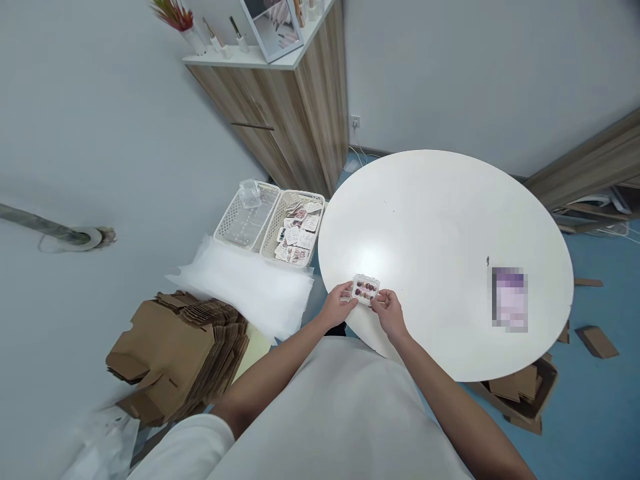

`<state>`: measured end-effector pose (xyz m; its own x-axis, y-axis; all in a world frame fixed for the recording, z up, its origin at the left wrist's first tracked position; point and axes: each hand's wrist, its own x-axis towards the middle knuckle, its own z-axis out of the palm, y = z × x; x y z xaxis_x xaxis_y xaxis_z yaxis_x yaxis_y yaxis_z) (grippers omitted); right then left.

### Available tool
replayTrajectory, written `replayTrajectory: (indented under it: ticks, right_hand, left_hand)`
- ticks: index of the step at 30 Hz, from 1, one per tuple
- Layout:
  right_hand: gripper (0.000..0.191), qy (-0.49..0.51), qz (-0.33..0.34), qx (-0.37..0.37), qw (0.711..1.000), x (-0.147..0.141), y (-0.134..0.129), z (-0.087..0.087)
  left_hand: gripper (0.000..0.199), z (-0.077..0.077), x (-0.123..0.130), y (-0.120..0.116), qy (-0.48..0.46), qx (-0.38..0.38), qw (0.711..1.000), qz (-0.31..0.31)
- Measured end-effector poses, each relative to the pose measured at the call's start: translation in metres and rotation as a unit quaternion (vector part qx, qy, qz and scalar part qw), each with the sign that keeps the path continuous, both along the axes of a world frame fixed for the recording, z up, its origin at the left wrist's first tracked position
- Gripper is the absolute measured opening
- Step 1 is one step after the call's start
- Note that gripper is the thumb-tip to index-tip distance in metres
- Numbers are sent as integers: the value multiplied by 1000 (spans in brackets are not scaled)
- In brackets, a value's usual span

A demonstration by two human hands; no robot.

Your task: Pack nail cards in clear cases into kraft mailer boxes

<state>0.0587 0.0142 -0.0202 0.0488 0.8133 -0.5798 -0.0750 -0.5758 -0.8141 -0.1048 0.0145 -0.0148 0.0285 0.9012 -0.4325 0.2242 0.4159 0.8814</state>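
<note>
A small clear plastic case of press-on nails (pixel 365 289) is held over the near left edge of the round white table (pixel 450 220). Inside it, dark red and pale nails lie in two rows. My left hand (pixel 340 304) grips its left side between thumb and fingers. On the right side, the fingers of my right hand (pixel 389 312) pinch the lower corner. My fingertips partly cover the case's edges.
Left of the table are a white basket of printed cards (pixel 294 230) and a basket of clear cases (pixel 247 217). White foam sheets (pixel 250 287) and stacked flat cardboard boxes (pixel 170 347) lie nearer. A blurred purple item (pixel 510 300) is on the table's right.
</note>
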Motion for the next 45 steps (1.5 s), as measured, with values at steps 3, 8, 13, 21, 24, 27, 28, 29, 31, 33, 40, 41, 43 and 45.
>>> replayTrajectory:
  ticks: [3,8,13,21,24,27,28,29,31,33,40,41,43,45]
  right_hand:
    - [35,-22,14,-1,1000,-26,20,-3]
    - [33,-49,18,4,999,-63,56,-9]
    - [32,-77,10,-11,997,-88,88,-15]
    - [41,-119,11,-24,993,-101,110,-23]
    - [45,-132,14,-27,991,-102,112,-27]
    - [49,-147,18,-23,989,-103,111,-32]
    - [51,-150,22,-19,988,-103,111,-33]
    - [52,-151,25,-14,988,-103,111,-34]
    - [55,-149,28,-6,988,-103,109,-35]
    - [58,-147,25,-1,989,-103,107,-35]
    - [62,-133,44,17,990,-98,102,-31]
    - [64,-130,51,17,990,-96,102,-31]
    - [69,-119,67,16,991,-93,101,-30]
    - [75,-95,87,17,992,-90,100,-27]
  left_hand:
    - [56,-6,-20,14,-2,0,1000,11]
    - [61,-20,-50,45,23,-29,999,22]
    - [69,-32,-67,76,34,-60,997,27]
    - [72,-50,-67,96,39,-49,998,18]
    - [70,-54,-65,96,40,-26,999,10]
    - [71,-55,-64,95,42,-17,999,2]
    - [71,-55,-64,94,44,-17,999,1]
    - [71,-54,-64,93,44,-17,999,2]
    - [71,-53,-64,92,41,-17,999,9]
    - [72,-52,-63,91,31,-18,999,19]
    - [74,-55,-58,86,32,8,998,46]
    - [74,-56,-58,86,31,6,998,51]
    - [74,-57,-57,86,27,0,998,58]
    - [75,-58,-57,88,26,-4,997,66]
